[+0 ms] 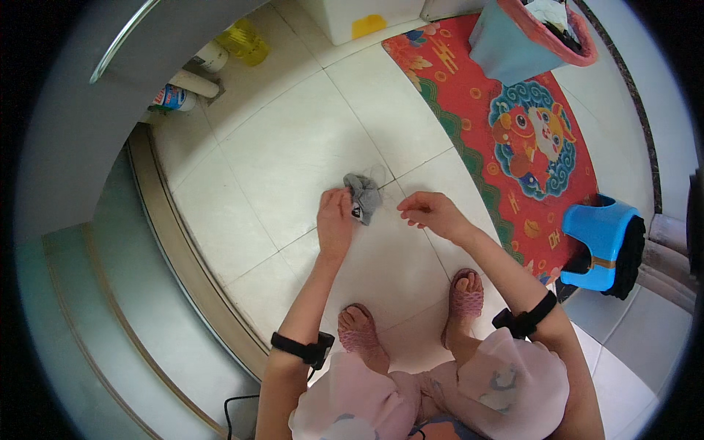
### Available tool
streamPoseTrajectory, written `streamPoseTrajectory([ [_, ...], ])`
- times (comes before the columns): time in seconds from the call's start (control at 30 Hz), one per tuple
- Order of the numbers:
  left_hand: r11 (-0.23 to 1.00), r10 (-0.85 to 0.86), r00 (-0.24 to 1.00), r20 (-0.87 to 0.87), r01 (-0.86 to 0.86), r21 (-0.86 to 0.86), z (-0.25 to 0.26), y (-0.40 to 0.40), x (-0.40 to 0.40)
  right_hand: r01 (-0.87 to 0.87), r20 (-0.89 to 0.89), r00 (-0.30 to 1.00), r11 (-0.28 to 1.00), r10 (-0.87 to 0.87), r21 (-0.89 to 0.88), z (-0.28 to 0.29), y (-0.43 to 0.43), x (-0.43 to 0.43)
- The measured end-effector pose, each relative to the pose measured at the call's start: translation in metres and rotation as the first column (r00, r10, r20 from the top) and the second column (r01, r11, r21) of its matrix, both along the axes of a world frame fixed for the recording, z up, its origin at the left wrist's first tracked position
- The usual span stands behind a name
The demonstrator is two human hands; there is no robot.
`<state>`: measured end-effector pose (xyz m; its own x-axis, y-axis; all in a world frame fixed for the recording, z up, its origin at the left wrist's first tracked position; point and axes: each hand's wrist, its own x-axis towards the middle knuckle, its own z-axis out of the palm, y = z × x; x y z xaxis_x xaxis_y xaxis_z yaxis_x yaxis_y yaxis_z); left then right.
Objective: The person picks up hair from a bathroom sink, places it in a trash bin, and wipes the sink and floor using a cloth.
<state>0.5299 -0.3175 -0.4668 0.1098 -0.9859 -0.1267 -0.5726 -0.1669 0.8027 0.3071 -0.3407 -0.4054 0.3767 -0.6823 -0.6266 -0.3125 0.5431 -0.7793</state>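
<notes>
A crumpled grey cloth [365, 197] with a small black-and-white patch hangs at the fingers of my left hand [335, 212], above the tiled floor. My left fingers are closed on its left edge. To the right of the cloth, my right hand [426, 210] is raised with its fingers curled; thin strands like hair show faintly between it and the cloth. Whether the right fingertips pinch a strand cannot be told. Both forearms wear black straps.
A red patterned mat [478, 126] lies at right, with a blue waste bin [495, 49] at its top and a blue plastic stool [597, 220] at its lower end. Bottles, including a yellow one [245, 43], stand under the cabinet [137, 110] at upper left. A raised threshold [192, 242] runs along the left.
</notes>
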Motion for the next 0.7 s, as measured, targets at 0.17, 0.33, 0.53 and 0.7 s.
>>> streamPoseTrajectory([
  [0.17,0.996,0.068,0.996,0.049,-0.071,0.06,0.0,0.003,0.006,-0.21,-0.283,0.954,0.89,0.096,-0.405,-0.008,-0.009,0.039],
  [0.33,0.978,-0.014,0.971,0.239,-0.037,0.206,0.015,0.001,-0.002,-0.388,-0.544,0.837,0.762,0.055,-0.519,-0.019,-0.011,0.07],
  [0.53,0.991,-0.079,0.956,0.282,0.044,0.13,0.009,0.006,0.001,-0.431,-0.647,0.763,0.763,0.023,-0.481,-0.034,-0.02,0.083],
  [0.7,0.922,0.085,0.992,0.096,-0.115,0.368,0.025,0.003,0.004,-0.186,-0.503,0.864,0.905,-0.035,-0.382,-0.019,-0.03,0.056],
])
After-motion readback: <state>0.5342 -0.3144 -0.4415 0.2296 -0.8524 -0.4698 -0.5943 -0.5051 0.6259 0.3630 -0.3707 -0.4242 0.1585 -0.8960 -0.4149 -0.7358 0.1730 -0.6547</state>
